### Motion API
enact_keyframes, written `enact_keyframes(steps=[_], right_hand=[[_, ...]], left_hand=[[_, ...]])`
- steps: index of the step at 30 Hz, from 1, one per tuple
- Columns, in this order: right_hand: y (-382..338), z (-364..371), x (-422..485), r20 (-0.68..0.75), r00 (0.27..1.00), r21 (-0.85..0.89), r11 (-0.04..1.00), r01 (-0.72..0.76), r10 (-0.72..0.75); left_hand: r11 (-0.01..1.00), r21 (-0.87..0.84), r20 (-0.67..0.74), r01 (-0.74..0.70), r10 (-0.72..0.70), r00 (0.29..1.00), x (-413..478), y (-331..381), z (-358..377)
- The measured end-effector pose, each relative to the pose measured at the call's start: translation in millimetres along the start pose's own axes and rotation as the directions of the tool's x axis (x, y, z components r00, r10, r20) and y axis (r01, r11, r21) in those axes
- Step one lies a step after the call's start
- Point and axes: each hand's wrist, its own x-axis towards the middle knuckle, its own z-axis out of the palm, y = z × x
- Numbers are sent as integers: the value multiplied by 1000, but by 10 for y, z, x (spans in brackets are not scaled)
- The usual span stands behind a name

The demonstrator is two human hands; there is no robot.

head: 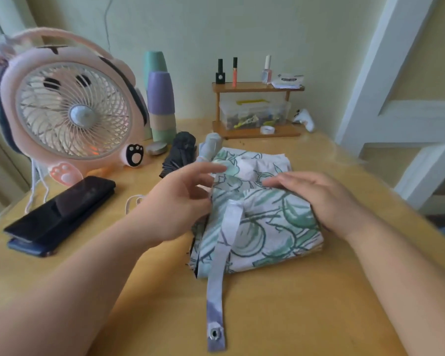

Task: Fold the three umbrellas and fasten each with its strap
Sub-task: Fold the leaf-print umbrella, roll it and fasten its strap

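Observation:
A white umbrella with a green leaf print (pixel 265 227) lies flattened in the middle of the wooden table (pixel 280 317). Its pale strap (pixel 220 273) runs loose toward me and ends in a metal snap (pixel 214 334). My right hand (pixel 324 199) rests flat on the canopy's right side, fingers straight. My left hand (pixel 180 201) hovers at the canopy's left edge with fingers spread and holds nothing. Behind it lie a folded black umbrella (pixel 177 155) and a folded pale grey-white umbrella (pixel 209 146), side by side.
A pink cat-shaped fan (pixel 70 111) stands at the back left, with a dark phone case (pixel 59 217) in front of it. Stacked pastel cups (pixel 159 98) stand behind the umbrellas. A small wooden shelf (pixel 257 109) with nail polish bottles stands against the wall.

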Motion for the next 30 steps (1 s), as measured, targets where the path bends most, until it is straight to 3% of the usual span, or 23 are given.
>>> enact_keyframes(steps=[3,7,12,14,16,18,20,23,25,27,30], right_hand=[[6,-43,23,22,1000,33,999,-19,18],[69,-64,60,152,986,-256,961,109,-71],[22,41,30,133,991,-464,881,94,-35],[2,93,24,110,994,-539,841,51,11],[-18,132,34,87,992,-604,797,-24,95],[-33,151,47,46,989,-665,743,-72,137],[-47,173,41,9,993,-703,707,-80,121],[10,173,59,-16,999,-687,725,-43,44],[63,150,70,-37,999,-682,730,-31,8],[74,74,50,-49,999,-676,736,-35,2],[78,-183,-11,-104,993,-687,718,-111,54]], left_hand=[[956,256,40,-143,137,990,-129,-1,26],[840,389,177,-380,337,925,-317,61,-9],[674,483,340,-559,444,829,-450,289,-53],[651,600,347,-465,312,885,-453,290,-76],[600,760,291,-251,31,956,-418,238,-130],[493,868,226,-64,-276,934,-377,170,-184],[493,870,215,-3,-373,903,-336,103,-205],[618,783,180,-68,-121,976,-239,-25,-225],[655,748,158,-104,-24,987,-210,-99,-200],[672,729,134,-128,43,990,-168,-149,-120],[642,713,174,-282,227,958,32,-149,67]])
